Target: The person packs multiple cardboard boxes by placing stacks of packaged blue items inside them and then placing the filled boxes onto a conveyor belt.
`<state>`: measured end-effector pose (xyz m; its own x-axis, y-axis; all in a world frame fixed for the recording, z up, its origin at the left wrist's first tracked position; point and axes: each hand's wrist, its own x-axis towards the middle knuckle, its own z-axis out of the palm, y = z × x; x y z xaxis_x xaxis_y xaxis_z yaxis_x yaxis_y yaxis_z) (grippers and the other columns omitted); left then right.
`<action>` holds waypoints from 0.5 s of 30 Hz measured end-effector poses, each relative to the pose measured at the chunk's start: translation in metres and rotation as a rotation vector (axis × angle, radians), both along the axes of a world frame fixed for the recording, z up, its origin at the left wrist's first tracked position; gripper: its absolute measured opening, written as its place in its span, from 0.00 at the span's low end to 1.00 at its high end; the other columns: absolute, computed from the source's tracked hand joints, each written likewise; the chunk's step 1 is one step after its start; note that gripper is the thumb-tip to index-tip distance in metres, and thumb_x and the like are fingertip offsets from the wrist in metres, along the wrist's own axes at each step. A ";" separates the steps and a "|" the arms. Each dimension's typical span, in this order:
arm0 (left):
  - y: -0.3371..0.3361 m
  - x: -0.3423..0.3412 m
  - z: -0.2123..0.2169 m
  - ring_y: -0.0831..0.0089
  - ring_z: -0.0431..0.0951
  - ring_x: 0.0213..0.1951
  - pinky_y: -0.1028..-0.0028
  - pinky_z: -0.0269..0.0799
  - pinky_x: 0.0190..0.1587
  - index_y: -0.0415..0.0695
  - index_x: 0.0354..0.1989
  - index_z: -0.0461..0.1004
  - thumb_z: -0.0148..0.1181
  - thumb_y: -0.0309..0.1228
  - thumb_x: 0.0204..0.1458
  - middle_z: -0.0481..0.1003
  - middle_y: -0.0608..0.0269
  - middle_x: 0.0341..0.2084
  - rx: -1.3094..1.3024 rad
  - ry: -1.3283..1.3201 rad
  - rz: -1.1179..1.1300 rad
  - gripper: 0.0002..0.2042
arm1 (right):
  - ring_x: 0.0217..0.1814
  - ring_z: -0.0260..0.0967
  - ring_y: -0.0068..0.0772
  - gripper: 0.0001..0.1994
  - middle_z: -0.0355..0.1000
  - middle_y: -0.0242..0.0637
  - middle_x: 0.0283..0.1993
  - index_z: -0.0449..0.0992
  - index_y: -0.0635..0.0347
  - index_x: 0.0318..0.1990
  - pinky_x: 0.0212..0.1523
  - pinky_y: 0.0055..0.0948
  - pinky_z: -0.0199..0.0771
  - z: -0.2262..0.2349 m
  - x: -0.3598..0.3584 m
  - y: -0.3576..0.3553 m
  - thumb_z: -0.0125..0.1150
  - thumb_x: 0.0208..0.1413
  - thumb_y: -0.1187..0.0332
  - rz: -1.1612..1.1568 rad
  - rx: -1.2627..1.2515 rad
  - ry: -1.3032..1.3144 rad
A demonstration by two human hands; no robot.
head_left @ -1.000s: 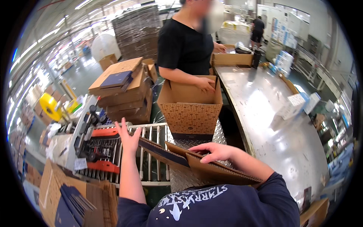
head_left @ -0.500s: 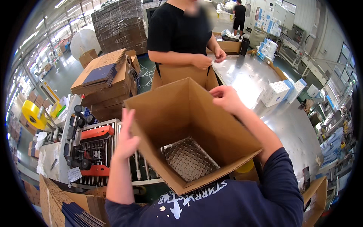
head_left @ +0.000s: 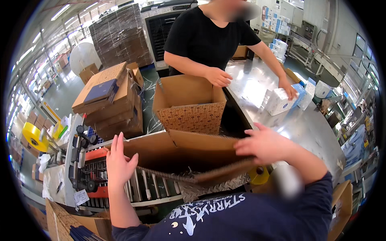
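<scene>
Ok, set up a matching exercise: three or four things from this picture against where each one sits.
Things:
1. cardboard box
2. white carton
3. yellow tape roll
4. open box

Places:
A. far left edge
B. between the person's own two hands
C. on the shiny steel table, under a co-worker's hand
D. in front of the co-worker in black

Pairs: 1-B, 2-C, 3-A, 4-D
</scene>
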<state>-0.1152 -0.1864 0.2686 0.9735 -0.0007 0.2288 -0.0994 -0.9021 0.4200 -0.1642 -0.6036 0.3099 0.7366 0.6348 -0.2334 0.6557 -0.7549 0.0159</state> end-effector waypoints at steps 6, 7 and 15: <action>0.029 0.039 0.001 0.55 0.76 0.43 0.59 0.73 0.43 0.47 0.65 0.54 0.67 0.40 0.42 0.72 0.49 0.50 0.429 -0.010 0.193 0.41 | 0.65 0.52 0.53 0.20 0.63 0.40 0.54 0.72 0.51 0.43 0.60 0.71 0.43 -0.120 0.023 0.049 0.57 0.37 0.78 -0.390 0.814 -0.737; 0.029 0.043 0.006 0.55 0.78 0.40 0.60 0.73 0.41 0.45 0.56 0.68 0.67 0.42 0.41 0.77 0.50 0.39 0.502 0.036 0.207 0.32 | 0.63 0.54 0.54 0.18 0.65 0.39 0.49 0.72 0.52 0.38 0.59 0.67 0.48 -0.125 0.023 0.046 0.56 0.35 0.80 -0.372 0.880 -0.746; -0.007 0.040 0.051 0.50 0.78 0.35 0.57 0.74 0.41 0.38 0.29 0.79 0.52 0.47 0.51 0.78 0.47 0.30 0.611 0.493 0.022 0.21 | 0.54 0.61 0.47 0.09 0.69 0.32 0.27 0.67 0.58 0.17 0.55 0.39 0.63 -0.068 0.105 -0.005 0.50 0.29 0.85 0.531 1.193 0.079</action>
<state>-0.0753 -0.1937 0.3198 0.9637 0.0329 -0.2648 -0.0103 -0.9871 -0.1600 -0.0588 -0.6089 0.2414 0.3445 0.6868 0.6400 0.8441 0.0717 -0.5313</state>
